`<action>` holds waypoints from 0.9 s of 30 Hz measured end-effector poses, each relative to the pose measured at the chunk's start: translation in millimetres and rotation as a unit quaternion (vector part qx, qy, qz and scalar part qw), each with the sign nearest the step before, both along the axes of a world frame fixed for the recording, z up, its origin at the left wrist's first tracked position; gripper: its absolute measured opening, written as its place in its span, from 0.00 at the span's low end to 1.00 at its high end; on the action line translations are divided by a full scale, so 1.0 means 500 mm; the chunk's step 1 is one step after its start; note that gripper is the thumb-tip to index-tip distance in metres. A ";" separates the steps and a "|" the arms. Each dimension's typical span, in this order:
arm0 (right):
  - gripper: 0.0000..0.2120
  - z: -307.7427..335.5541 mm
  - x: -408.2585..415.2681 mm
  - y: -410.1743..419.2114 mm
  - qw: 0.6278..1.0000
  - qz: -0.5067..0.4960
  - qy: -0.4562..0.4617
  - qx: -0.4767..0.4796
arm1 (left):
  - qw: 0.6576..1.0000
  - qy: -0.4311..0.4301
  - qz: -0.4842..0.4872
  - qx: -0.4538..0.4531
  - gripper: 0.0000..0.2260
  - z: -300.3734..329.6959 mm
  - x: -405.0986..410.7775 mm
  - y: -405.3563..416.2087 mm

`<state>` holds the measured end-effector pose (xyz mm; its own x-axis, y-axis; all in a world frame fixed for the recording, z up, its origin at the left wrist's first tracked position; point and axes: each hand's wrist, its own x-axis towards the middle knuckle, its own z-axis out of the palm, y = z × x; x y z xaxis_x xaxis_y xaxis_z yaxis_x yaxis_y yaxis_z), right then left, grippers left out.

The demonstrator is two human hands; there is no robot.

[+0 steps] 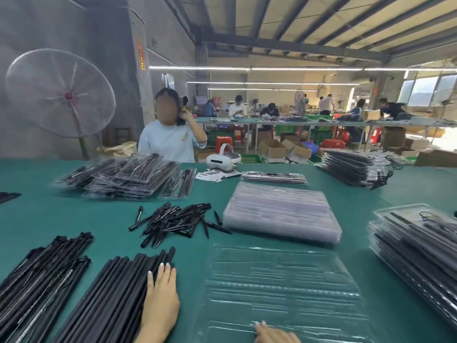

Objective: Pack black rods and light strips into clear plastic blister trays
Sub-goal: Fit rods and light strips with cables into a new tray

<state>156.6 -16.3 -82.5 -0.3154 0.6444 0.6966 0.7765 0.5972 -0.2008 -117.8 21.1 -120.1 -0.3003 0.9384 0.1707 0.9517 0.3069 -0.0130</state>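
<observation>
An empty clear blister tray (279,288) lies in front of me on the green table (74,214). My left hand (160,298) rests flat on a bundle of long black rods (108,298), fingers together on the rods' right side. My right hand (274,334) touches the tray's near edge at the bottom of the view; only its top shows. A second bundle of black rods with light strips (42,273) lies further left. Short black pointed pieces (173,219) are scattered in a heap beyond the rods.
A stack of empty clear trays (282,211) sits behind the open tray. Filled trays are piled at right (420,246), far right (356,167) and far left (123,177). A white headset (222,160) lies at the table's far edge, where a person (170,134) sits opposite.
</observation>
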 end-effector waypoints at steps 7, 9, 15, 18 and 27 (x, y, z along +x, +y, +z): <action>0.24 -0.046 0.024 -0.009 0.996 0.083 -0.017 -0.013 | 0.997 0.032 -0.053 0.041 0.26 0.011 0.028 -0.031; 0.13 -0.044 0.023 -0.022 0.988 0.119 -0.016 -0.095 | 0.996 -0.023 -0.053 0.062 0.26 0.017 0.039 -0.038; 0.16 -0.064 0.008 0.005 0.989 0.096 -0.078 -0.082 | 0.985 -0.110 -0.040 0.123 0.22 0.022 0.047 -0.046; 0.14 -0.062 -0.013 0.010 0.990 0.078 -0.079 -0.084 | 0.984 -0.110 -0.022 0.139 0.21 0.017 0.043 -0.040; 0.18 -0.081 -0.013 0.039 0.983 0.112 -0.051 -0.139 | 0.991 -0.049 -0.009 0.123 0.13 0.016 0.046 -0.047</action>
